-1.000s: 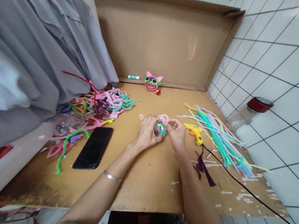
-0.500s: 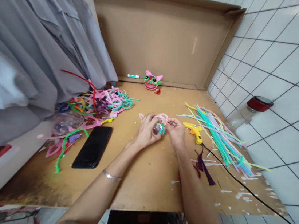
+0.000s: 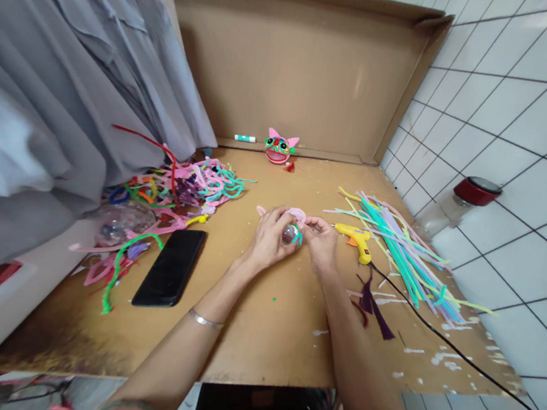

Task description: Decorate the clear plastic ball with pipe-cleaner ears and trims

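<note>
Centrally, small clear ball point(image 3: 290, 233) between left hand point(image 3: 269, 239), right hand point(image 3: 321, 238), both gripping.

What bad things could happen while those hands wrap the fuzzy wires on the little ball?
The ball looks small and round, pinched between the left hand and right hand, so it could slip and roll across the table. The yellow glue gun lies right beside the right hand; if it is hot, a bump might burn. Its black cord trails near the right arm and could snag.
</note>
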{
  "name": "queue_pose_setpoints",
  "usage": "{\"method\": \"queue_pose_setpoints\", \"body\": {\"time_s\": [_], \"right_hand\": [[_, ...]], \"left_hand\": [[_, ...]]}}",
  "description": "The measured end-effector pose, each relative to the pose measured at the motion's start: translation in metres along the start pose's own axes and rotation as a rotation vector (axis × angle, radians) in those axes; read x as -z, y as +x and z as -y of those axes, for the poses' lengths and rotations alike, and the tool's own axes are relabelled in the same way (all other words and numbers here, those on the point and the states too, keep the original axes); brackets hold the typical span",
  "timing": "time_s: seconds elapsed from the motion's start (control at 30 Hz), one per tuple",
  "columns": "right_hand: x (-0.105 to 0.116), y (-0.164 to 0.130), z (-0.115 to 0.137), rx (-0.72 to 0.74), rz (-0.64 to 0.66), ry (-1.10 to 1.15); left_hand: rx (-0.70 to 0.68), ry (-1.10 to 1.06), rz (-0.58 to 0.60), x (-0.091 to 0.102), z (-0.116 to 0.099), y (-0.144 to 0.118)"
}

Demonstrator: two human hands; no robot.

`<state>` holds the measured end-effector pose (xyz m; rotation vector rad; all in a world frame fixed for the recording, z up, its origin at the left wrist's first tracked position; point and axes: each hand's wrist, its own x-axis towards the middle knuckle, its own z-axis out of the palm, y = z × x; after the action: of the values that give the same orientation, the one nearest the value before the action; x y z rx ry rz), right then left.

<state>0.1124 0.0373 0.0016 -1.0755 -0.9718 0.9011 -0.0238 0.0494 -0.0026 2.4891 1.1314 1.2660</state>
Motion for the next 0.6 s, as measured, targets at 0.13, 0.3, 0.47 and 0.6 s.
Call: {"method": "queue_pose_setpoints", "body": {"time_s": [0.13, 0.3, 0.47, 0.6], "right_hand": [[0.0008, 0.0001, -0.0002, -0.003, 0.030, -0.012], [0.0020, 0.0013, -0.0022, 0.035, 0.022, -0.044], [0.0037, 0.0018, -0.0033, 0.081, -0.005, -0.096], [0.0060, 0.0034, -0.0044, 0.095, -0.002, -0.135]], "left_hand": [[-0.013, 0.018, 0.001, -0.0020, 0.0014, -0.0003], [-0.043, 0.028, -0.023, -0.0035, 0.0016, 0.0000], [-0.038, 0.005, -0.039, -0.0056, 0.0025, 0.0001], [0.000, -0.054, -0.042, -0.0086, 0.0056, -0.0007]]}}
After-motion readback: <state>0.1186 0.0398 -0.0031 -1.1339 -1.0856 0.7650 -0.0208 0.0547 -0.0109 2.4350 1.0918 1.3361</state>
